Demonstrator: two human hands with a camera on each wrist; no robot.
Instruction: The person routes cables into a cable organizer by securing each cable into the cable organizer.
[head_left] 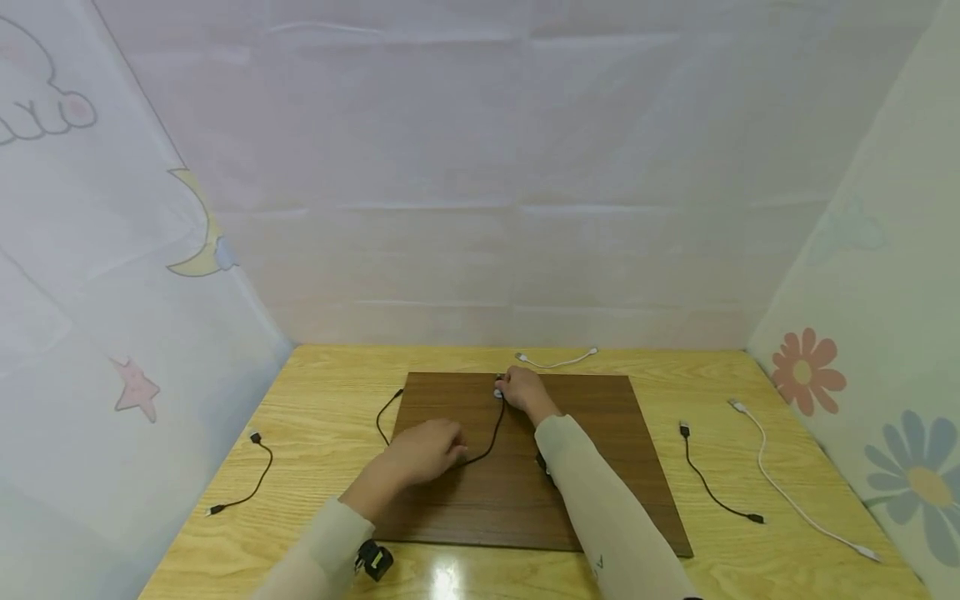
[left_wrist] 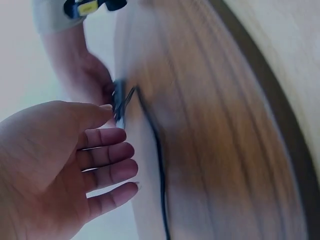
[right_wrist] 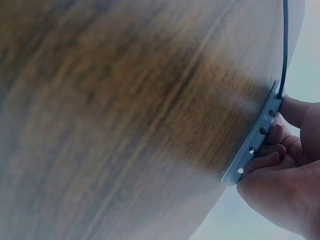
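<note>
In the head view my right hand (head_left: 523, 390) is at the far edge of the brown wooden board (head_left: 517, 508), pinching a thin black cable (head_left: 495, 438). Close up in the right wrist view, its fingertip meets the cable (right_wrist: 285, 50) at the end of a grey strip (right_wrist: 256, 141) with a row of holes, and other fingers curl behind that strip. My left hand (head_left: 426, 450) hovers over the board's left part, where the cable passes by its fingertips. Relaxed fingers of this left hand (left_wrist: 85, 150) show in the left wrist view, the cable running beside them.
Around the board on the light wooden table (head_left: 337, 375) lie several cables: a black one (head_left: 256, 437) at left, a short white one (head_left: 555, 365) behind, and a black one (head_left: 684, 429) and a long white one (head_left: 738, 406) at right. Fabric walls enclose three sides.
</note>
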